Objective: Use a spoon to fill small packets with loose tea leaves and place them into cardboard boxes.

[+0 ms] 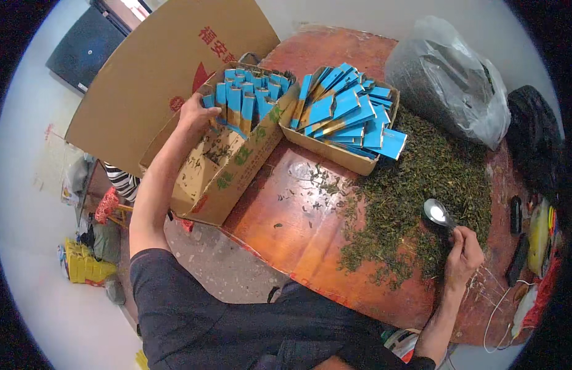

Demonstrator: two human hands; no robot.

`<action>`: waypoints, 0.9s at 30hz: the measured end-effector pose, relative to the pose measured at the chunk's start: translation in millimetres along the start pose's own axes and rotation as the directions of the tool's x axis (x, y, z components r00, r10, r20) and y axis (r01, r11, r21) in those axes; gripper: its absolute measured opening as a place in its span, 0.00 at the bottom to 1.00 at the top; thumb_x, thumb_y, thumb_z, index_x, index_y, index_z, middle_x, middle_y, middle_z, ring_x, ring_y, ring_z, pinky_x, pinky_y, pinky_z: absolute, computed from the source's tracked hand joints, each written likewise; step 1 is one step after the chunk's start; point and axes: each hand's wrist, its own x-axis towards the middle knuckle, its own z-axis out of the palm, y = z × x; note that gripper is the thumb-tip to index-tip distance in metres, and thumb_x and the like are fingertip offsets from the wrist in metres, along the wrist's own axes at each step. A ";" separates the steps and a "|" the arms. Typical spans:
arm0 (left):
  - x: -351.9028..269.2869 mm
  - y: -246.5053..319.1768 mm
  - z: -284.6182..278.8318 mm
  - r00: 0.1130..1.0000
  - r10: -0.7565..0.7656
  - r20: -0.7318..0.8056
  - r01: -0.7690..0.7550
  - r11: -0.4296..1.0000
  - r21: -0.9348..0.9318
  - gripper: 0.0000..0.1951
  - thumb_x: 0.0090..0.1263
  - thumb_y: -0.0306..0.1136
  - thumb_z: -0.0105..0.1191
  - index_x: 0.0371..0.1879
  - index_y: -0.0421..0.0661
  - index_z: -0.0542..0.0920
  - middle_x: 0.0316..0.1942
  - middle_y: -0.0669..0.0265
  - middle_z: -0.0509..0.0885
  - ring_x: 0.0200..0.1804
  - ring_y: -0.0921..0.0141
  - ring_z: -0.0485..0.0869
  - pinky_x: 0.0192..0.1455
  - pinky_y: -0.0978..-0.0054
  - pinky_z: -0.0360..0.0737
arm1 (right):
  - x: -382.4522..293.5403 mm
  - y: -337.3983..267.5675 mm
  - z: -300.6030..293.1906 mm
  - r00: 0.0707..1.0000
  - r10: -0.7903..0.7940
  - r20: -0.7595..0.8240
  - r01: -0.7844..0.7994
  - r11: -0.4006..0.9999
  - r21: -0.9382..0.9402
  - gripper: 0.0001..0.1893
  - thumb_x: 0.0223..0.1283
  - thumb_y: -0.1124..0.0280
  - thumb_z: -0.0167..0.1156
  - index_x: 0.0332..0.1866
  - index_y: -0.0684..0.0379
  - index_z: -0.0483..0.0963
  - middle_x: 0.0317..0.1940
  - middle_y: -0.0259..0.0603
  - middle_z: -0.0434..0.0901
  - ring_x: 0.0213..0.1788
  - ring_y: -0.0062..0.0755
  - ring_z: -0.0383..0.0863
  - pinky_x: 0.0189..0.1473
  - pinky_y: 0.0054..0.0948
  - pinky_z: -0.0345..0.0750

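Observation:
My left hand [196, 114] reaches into a long open cardboard box [249, 173], with its thumb and fingers about a narrow blue-and-gold packet [208, 100] at the near side of a group. Several similar packets [247, 108] stand upright there, and leaf bits lie on the box floor. My right hand [465, 254] grips the handle of a metal spoon [437, 212]. The spoon's bowl is over a spread of dark, dried leaves [420, 185], which look like tea. A smaller cardboard box [330, 150] holds several flat blue-and-gold packets [348, 113], fanned and leaning.
A clear plastic bag [452, 83] of dark leaves stands behind the pile, beside a black bag [533, 134]. Small items and a white cable [492, 319] lie at the right table edge. A raised cardboard panel [152, 78] rises behind the long box. Loose leaves dot the red table [276, 240].

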 end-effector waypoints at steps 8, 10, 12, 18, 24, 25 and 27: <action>10.6 0.9 13.8 1.000 0.025 -0.002 -0.025 0.992 0.126 0.27 0.59 0.42 0.75 0.48 0.36 0.81 0.42 0.50 0.90 0.46 0.60 0.90 0.49 0.60 0.85 | -1.8 1.6 -0.5 0.999 0.005 0.054 -0.006 1.000 0.015 0.04 0.73 0.77 0.62 0.42 0.66 0.81 0.29 0.43 0.84 0.28 0.30 0.82 0.33 0.29 0.78; 13.5 -4.8 13.2 0.996 0.078 -0.036 -0.072 0.987 0.141 0.26 0.59 0.45 0.75 0.47 0.37 0.81 0.43 0.48 0.90 0.49 0.55 0.89 0.53 0.57 0.84 | -1.5 1.5 -0.8 0.998 0.010 0.055 -0.011 1.000 0.020 0.03 0.73 0.77 0.62 0.42 0.66 0.81 0.29 0.43 0.84 0.28 0.31 0.83 0.33 0.29 0.78; 14.7 -8.3 12.8 0.993 0.104 -0.053 -0.091 0.974 0.207 0.27 0.59 0.46 0.75 0.47 0.37 0.81 0.44 0.47 0.90 0.50 0.54 0.89 0.54 0.56 0.83 | -2.3 2.6 -1.0 0.997 0.001 0.072 -0.001 1.000 0.008 0.03 0.72 0.78 0.62 0.42 0.66 0.81 0.30 0.44 0.84 0.28 0.31 0.84 0.33 0.30 0.79; 19.1 -12.8 14.3 0.993 0.104 -0.054 -0.088 0.968 0.235 0.29 0.58 0.48 0.76 0.49 0.39 0.81 0.46 0.48 0.90 0.53 0.51 0.88 0.56 0.54 0.82 | 2.1 -4.4 -0.4 0.998 -0.052 0.031 0.051 0.998 0.039 0.02 0.71 0.79 0.63 0.40 0.66 0.81 0.29 0.45 0.84 0.28 0.33 0.84 0.33 0.30 0.78; 11.8 -10.5 17.5 0.992 0.125 -0.009 -0.118 0.952 0.282 0.31 0.56 0.48 0.78 0.50 0.38 0.80 0.46 0.47 0.90 0.53 0.51 0.88 0.56 0.54 0.82 | -1.0 -6.8 0.2 0.998 -0.013 0.054 0.009 0.997 0.076 0.02 0.70 0.79 0.63 0.39 0.65 0.81 0.27 0.44 0.83 0.27 0.35 0.83 0.31 0.31 0.77; 10.8 -12.5 16.7 0.987 0.162 -0.018 -0.151 0.946 0.287 0.31 0.56 0.47 0.78 0.50 0.38 0.80 0.46 0.47 0.90 0.53 0.51 0.88 0.56 0.54 0.82 | -0.4 -8.7 0.3 0.999 -0.013 0.051 0.009 0.997 0.078 0.02 0.70 0.79 0.63 0.39 0.65 0.81 0.27 0.44 0.83 0.27 0.35 0.83 0.31 0.31 0.77; 8.2 -10.5 14.3 0.986 0.167 -0.013 -0.154 0.935 0.318 0.31 0.55 0.46 0.78 0.50 0.38 0.79 0.46 0.46 0.90 0.53 0.50 0.88 0.56 0.54 0.82 | 0.2 -10.9 0.2 0.998 -0.029 0.054 0.024 0.996 0.083 0.03 0.70 0.79 0.63 0.39 0.65 0.81 0.27 0.44 0.83 0.26 0.35 0.83 0.31 0.32 0.77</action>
